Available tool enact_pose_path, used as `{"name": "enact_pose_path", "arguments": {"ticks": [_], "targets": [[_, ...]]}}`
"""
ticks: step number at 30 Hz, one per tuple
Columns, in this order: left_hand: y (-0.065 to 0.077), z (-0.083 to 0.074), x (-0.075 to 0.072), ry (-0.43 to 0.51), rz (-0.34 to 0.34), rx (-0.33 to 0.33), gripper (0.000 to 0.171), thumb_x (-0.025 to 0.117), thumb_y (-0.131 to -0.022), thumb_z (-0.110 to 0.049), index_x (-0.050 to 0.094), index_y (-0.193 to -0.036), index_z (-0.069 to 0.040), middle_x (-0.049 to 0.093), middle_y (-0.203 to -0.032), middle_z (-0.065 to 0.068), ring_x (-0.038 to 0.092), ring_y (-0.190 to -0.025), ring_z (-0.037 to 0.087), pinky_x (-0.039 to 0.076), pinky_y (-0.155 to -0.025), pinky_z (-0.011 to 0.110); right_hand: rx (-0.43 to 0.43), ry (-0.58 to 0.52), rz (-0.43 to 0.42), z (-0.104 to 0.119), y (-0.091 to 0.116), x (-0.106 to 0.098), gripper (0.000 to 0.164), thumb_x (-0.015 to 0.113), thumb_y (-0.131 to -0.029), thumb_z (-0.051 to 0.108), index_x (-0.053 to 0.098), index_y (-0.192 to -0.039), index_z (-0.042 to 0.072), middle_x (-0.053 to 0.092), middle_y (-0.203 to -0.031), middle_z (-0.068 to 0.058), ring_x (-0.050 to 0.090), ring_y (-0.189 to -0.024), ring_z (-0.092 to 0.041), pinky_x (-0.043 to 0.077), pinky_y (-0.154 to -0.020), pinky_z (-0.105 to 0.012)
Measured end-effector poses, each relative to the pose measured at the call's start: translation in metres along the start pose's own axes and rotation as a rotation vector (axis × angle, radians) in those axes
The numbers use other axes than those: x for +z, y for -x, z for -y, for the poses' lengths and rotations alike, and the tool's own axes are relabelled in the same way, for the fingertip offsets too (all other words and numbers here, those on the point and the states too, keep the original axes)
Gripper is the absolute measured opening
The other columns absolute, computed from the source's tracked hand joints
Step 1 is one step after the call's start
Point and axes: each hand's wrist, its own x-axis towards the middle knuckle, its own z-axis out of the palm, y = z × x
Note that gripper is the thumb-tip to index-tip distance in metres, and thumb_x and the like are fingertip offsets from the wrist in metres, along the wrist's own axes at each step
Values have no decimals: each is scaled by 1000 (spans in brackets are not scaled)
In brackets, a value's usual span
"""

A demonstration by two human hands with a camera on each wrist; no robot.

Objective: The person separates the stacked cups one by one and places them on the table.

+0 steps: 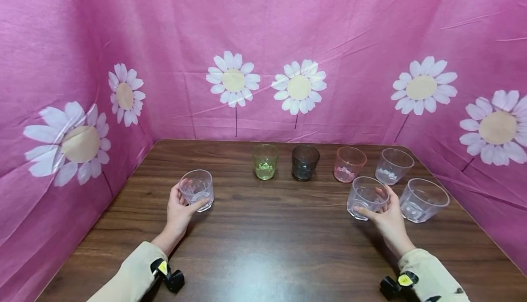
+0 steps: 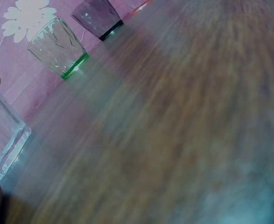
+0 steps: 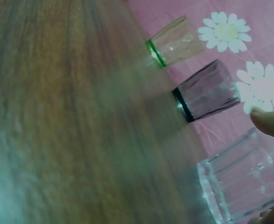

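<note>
On the left of the table, my left hand (image 1: 179,213) grips a clear glass (image 1: 199,185), thumb on the near side and fingers round its far left. The left wrist view catches just part of this glass (image 2: 3,133) at its left edge. My right hand (image 1: 390,223) holds a second clear glass (image 1: 361,196) from its right side, upright and close over the tabletop. In the right wrist view the thumb (image 3: 270,122) lies along that glass (image 3: 244,179). Another clear glass (image 1: 424,201) stands just right of the right hand.
Along the back stand a green glass (image 1: 265,162), a dark grey glass (image 1: 305,163), a pink glass (image 1: 349,165) and one more clear glass (image 1: 393,167). The brown wooden table (image 1: 263,233) is enclosed by a pink cloth (image 1: 263,13) printed with white daisies.
</note>
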Motion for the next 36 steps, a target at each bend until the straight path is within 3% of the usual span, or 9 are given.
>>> {"name": "enact_pose_path", "arguments": {"ticks": [5,10,14,20,25,30,36], "targets": [[1,-3,-2,-11,2,-36,80,74,-69,23,36,-138,8,49,-138,17,50,-120,11,40,-98,14,-11,-35,88,5,5,-10,115,75,-79,-11,-9,-156,5,5,-159,-29,5,-147,-40,11,-119,-26],[0,-5,-2,-21,3,-75,82,75,-69,22,36,-139,7,47,-143,19,49,-122,13,42,-97,14,-33,-63,124,10,13,-21,113,72,-81,-11,-12,-155,3,-2,-159,-31,-2,-147,-42,3,-120,-30],[-1,-7,-1,-26,8,-82,81,75,-69,22,37,-138,7,47,-143,20,51,-119,11,44,-95,14,-32,-7,140,12,18,-28,109,71,-86,-4,-13,-155,3,-6,-159,-31,-7,-147,-40,-3,-120,-35],[-3,-11,7,-22,45,-74,82,76,-68,23,39,-139,7,48,-142,20,54,-115,9,45,-94,14,-62,88,151,19,24,-33,102,69,-90,3,-10,-155,0,-3,-158,-34,-6,-146,-43,-1,-120,-35],[-6,-16,21,-6,105,-68,83,77,-68,21,38,-140,6,48,-143,20,54,-118,15,44,-98,18,-66,122,166,20,30,-35,101,66,-90,0,-12,-155,-1,-3,-156,-37,-5,-145,-48,3,-117,-21],[-9,-19,38,19,168,-51,85,77,-67,21,38,-141,6,47,-145,19,51,-124,23,43,-101,22,-92,158,161,19,39,-38,98,64,-91,-2,-11,-155,-1,2,-155,-39,-2,-145,-48,11,-104,-3],[-9,-21,60,71,232,-31,85,76,-64,23,39,-139,7,48,-144,22,50,-128,35,45,-102,25,-165,224,138,15,52,-42,92,63,-93,-1,-5,-155,-4,10,-152,-40,5,-146,-33,16,-96,2]]}}
